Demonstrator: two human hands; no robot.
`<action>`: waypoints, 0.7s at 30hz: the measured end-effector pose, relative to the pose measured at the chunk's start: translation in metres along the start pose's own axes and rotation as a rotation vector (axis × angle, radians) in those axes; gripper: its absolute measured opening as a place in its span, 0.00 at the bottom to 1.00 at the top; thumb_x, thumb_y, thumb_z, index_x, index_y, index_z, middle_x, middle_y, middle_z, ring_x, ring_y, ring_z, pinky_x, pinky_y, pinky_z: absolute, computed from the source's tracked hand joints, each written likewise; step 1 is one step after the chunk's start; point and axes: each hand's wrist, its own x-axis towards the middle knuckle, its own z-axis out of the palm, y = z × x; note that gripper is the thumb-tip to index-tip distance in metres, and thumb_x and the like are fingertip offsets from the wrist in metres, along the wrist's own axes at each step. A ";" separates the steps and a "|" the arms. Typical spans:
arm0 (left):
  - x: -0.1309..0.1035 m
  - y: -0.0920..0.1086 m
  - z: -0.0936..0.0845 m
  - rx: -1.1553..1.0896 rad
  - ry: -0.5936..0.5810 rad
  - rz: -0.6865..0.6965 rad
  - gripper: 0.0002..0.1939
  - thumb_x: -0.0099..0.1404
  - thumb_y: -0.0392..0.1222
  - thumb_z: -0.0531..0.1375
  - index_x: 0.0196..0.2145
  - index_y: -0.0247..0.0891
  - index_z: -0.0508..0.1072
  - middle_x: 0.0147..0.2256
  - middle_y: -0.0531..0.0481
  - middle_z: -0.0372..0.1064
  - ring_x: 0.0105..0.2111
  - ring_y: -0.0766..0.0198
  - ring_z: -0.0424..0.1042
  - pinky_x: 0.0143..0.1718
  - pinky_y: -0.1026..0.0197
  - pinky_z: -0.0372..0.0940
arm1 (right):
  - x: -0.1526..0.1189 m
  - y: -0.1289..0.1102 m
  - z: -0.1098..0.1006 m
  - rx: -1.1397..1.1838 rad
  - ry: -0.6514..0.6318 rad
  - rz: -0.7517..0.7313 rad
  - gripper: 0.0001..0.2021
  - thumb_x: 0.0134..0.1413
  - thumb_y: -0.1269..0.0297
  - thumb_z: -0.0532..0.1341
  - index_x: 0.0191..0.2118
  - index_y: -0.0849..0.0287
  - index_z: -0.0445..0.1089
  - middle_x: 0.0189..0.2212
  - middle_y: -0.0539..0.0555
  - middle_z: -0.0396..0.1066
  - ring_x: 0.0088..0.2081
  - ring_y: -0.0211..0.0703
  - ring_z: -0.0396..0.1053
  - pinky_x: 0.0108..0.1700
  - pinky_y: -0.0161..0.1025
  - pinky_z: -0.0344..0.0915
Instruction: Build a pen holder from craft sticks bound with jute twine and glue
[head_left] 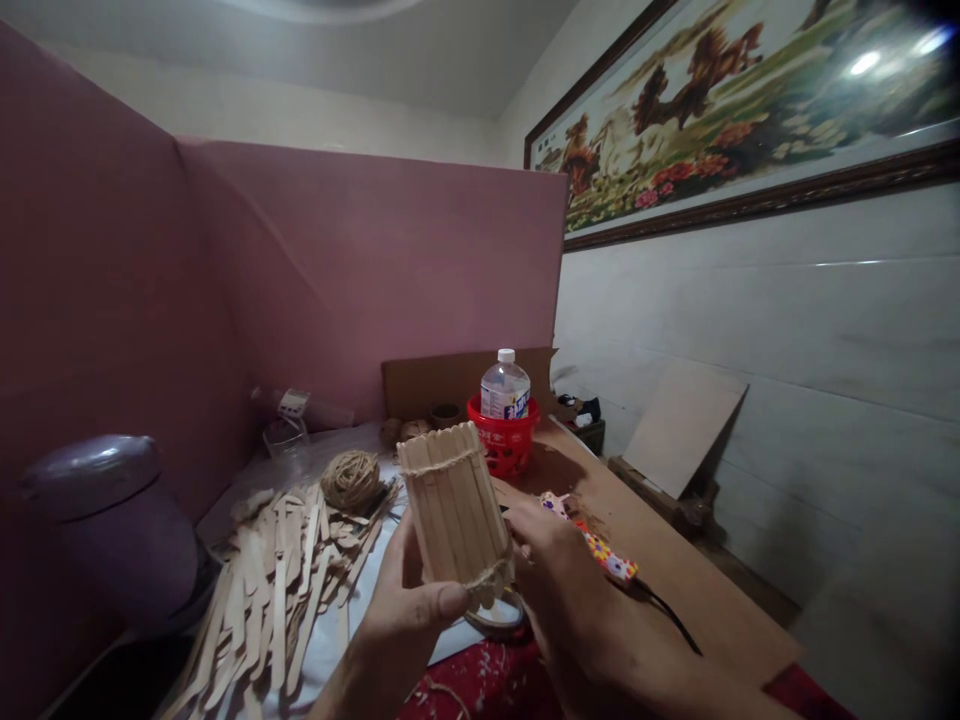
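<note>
A box-like piece made of wooden craft sticks (pixel 454 510), bound with twine near its upper and lower ends, is held tilted in front of me. My left hand (pixel 409 605) grips its lower left side, thumb across the front bottom edge. Against its right side is my right hand (pixel 551 560), fingers curled and partly hidden behind the piece. A small dark bit shows by the right fingers, too small to name. Below the piece lies a round ring-shaped item (pixel 501 618), partly covered. Loose craft sticks (pixel 277 580) are heaped left of my left hand.
A twine ball (pixel 351 480) sits behind the sticks. A red basket (pixel 514 445) holds a plastic bottle (pixel 505 388). Right of my hand lies a flower-patterned tool (pixel 611 558) with a black cord. A purple bin (pixel 124 540) stands left, and pink panels (pixel 375 260) rise behind.
</note>
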 end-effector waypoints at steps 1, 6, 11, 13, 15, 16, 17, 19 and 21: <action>0.001 0.000 0.000 0.013 -0.002 0.002 0.42 0.42 0.42 0.71 0.55 0.38 0.60 0.42 0.39 0.72 0.44 0.44 0.71 0.42 0.50 0.66 | 0.000 -0.006 -0.008 0.020 0.035 0.033 0.10 0.59 0.66 0.54 0.28 0.59 0.68 0.25 0.52 0.68 0.27 0.39 0.66 0.28 0.35 0.63; 0.003 -0.001 0.001 0.068 0.009 0.017 0.31 0.44 0.42 0.70 0.46 0.37 0.67 0.37 0.42 0.73 0.38 0.51 0.73 0.38 0.55 0.67 | -0.011 -0.033 -0.033 0.159 0.178 -0.176 0.10 0.55 0.72 0.58 0.43 0.58 0.67 0.34 0.54 0.68 0.32 0.39 0.67 0.31 0.36 0.65; 0.004 -0.004 0.002 0.079 0.037 0.039 0.32 0.44 0.40 0.70 0.47 0.36 0.66 0.38 0.41 0.73 0.37 0.51 0.72 0.37 0.55 0.67 | -0.012 -0.037 -0.031 0.122 0.221 -0.367 0.12 0.53 0.77 0.57 0.43 0.60 0.70 0.30 0.54 0.68 0.31 0.40 0.67 0.29 0.37 0.65; 0.005 -0.006 0.001 0.093 0.042 0.039 0.32 0.44 0.39 0.70 0.47 0.36 0.66 0.38 0.41 0.73 0.37 0.52 0.72 0.36 0.55 0.67 | -0.010 -0.036 -0.030 0.119 0.239 -0.363 0.11 0.53 0.77 0.57 0.42 0.61 0.70 0.30 0.54 0.69 0.31 0.40 0.67 0.29 0.37 0.65; 0.005 -0.007 0.000 0.104 0.048 0.044 0.32 0.44 0.40 0.70 0.47 0.36 0.66 0.38 0.41 0.72 0.37 0.53 0.72 0.36 0.56 0.67 | -0.009 -0.035 -0.028 0.121 0.249 -0.350 0.10 0.54 0.77 0.57 0.41 0.61 0.70 0.30 0.54 0.69 0.30 0.40 0.67 0.29 0.37 0.65; 0.005 -0.008 0.000 0.108 0.054 0.046 0.31 0.44 0.40 0.69 0.46 0.35 0.66 0.37 0.42 0.73 0.37 0.53 0.72 0.36 0.56 0.66 | -0.010 -0.035 -0.027 0.117 0.246 -0.348 0.10 0.54 0.77 0.56 0.41 0.60 0.70 0.30 0.54 0.69 0.30 0.40 0.67 0.29 0.37 0.65; 0.005 -0.008 0.000 0.110 0.059 0.046 0.30 0.44 0.40 0.69 0.46 0.35 0.67 0.37 0.42 0.73 0.36 0.53 0.72 0.36 0.57 0.66 | -0.010 -0.035 -0.026 0.108 0.240 -0.346 0.10 0.54 0.76 0.56 0.41 0.60 0.70 0.30 0.54 0.69 0.30 0.40 0.67 0.29 0.37 0.65; 0.006 -0.009 0.000 0.113 0.069 0.041 0.28 0.44 0.40 0.69 0.44 0.35 0.68 0.36 0.42 0.73 0.36 0.54 0.72 0.36 0.57 0.66 | -0.012 -0.034 -0.025 0.081 0.222 -0.345 0.09 0.55 0.76 0.56 0.40 0.60 0.69 0.31 0.54 0.69 0.32 0.41 0.67 0.31 0.38 0.66; 0.006 -0.008 0.001 0.113 0.077 0.033 0.25 0.45 0.39 0.69 0.42 0.35 0.69 0.36 0.43 0.73 0.37 0.52 0.72 0.36 0.57 0.67 | -0.011 -0.033 -0.024 0.061 0.194 -0.350 0.09 0.55 0.77 0.56 0.40 0.60 0.68 0.32 0.55 0.69 0.34 0.42 0.67 0.34 0.39 0.66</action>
